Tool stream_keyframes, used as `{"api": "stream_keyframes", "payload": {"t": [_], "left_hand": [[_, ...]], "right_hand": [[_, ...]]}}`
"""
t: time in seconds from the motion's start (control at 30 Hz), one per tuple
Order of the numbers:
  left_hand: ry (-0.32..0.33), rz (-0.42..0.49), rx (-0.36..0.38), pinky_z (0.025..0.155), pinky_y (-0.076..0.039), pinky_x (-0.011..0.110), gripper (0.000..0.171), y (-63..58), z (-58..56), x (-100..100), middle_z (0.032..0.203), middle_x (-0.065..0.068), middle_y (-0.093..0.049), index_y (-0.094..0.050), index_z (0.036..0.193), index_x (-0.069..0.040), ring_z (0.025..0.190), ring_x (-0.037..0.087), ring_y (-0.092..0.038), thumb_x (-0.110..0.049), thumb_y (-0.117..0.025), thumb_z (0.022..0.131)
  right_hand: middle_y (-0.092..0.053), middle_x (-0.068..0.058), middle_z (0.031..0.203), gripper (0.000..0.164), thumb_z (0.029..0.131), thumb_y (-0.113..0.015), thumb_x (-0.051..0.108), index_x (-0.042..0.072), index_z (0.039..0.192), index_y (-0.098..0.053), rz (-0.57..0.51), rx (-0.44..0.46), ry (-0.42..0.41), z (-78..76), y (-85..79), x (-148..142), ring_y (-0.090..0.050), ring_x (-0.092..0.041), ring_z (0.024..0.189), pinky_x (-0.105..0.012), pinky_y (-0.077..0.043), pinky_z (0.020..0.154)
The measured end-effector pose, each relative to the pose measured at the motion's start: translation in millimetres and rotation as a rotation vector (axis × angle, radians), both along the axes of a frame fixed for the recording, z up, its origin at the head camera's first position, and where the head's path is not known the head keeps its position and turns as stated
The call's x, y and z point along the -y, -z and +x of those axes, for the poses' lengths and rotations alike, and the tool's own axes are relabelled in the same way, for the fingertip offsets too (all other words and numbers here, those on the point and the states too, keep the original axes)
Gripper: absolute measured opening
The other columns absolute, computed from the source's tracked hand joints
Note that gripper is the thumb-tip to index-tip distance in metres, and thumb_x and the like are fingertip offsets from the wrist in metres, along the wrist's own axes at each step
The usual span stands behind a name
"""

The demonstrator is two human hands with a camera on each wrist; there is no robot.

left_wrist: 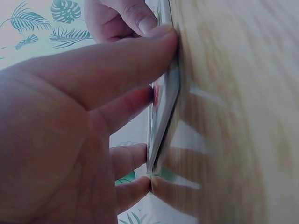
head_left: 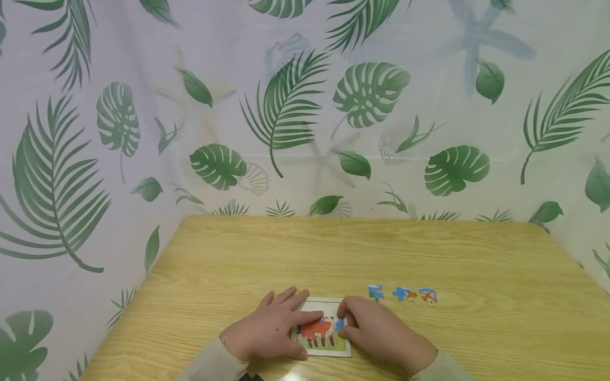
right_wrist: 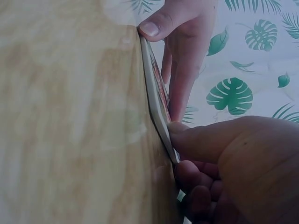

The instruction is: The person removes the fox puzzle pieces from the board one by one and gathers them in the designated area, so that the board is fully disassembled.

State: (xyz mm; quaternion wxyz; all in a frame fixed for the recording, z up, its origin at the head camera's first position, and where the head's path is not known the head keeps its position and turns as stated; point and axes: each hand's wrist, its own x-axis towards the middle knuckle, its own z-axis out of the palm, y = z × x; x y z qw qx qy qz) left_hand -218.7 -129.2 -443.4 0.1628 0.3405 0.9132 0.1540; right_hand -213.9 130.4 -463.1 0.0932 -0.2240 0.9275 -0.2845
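Observation:
A jigsaw puzzle frame (head_left: 324, 353) with a pale rim lies flat on the table, holding a partly assembled picture of a red-orange animal with dark legs. My left hand (head_left: 271, 325) rests across its left side, fingers spread, the thumb near the lower left corner and the index finger over the picture. At the right side, the thumb and index finger of my right hand (head_left: 381, 328) pinch a blue puzzle piece (head_left: 339, 325) against the picture; its other edges are hidden. In the right wrist view, the right thumb (right_wrist: 196, 140) touches the frame's edge while the other fingers are curled.
Three loose puzzle pieces lie in a row behind my right hand: a blue-green one (head_left: 375, 292), a blue and orange one (head_left: 404, 293), and one with an orange figure (head_left: 428, 296). The wooden table (head_left: 500, 296) ends at a leaf-patterned curtain (head_left: 305, 174).

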Motion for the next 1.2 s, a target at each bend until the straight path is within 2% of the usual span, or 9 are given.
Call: {"api": "stream_keyframes", "payload": {"t": [0.57,0.93,1.13,1.2], "left_hand": [[0.0,-0.002,0.001,0.114,-0.015,0.068,0.072,1.0,-1.0,1,0.167,0.003,-0.023,-0.047,0.151,-0.043,0.154,0.03,-0.013,-0.053,-0.075,0.086],[0.001,-0.009,-0.005,0.114,-0.015,0.067,0.072,0.3,-0.3,0,0.166,0.004,-0.024,-0.047,0.151,-0.044,0.153,0.03,-0.014,-0.052,-0.075,0.085],[0.006,-0.004,-0.007,0.114,-0.015,0.068,0.072,0.5,-0.5,1,0.166,0.003,-0.024,-0.046,0.151,-0.044,0.153,0.029,-0.014,-0.053,-0.075,0.086],[0.006,-0.002,-0.003,0.114,-0.015,0.067,0.072,0.6,-0.4,1,0.166,0.003,-0.024,-0.045,0.151,-0.044,0.153,0.029,-0.014,-0.053,-0.074,0.086]], "right_hand": [[-0.053,0.01,0.077,0.023,0.09,-0.078,0.028,0.024,0.097,-0.057,-0.032,-0.004,0.026,-1.3,0.7,-2,-0.049,-0.007,0.066,-0.028,-0.042,0.06],[-0.054,0.012,0.074,0.015,0.097,-0.07,0.032,0.026,0.093,-0.056,-0.128,-0.011,0.038,-1.7,6.1,-7,-0.05,-0.006,0.065,-0.028,-0.043,0.061],[-0.054,0.01,0.074,0.015,0.1,-0.064,0.039,0.027,0.094,-0.056,-0.203,0.06,0.023,-3.0,5.4,-15,-0.05,-0.008,0.068,-0.028,-0.042,0.065],[-0.057,0.01,0.079,0.015,0.101,-0.062,0.038,0.026,0.096,-0.057,-0.25,0.085,0.011,-3.4,5.6,-19,-0.052,-0.009,0.073,-0.028,-0.043,0.068]]}}
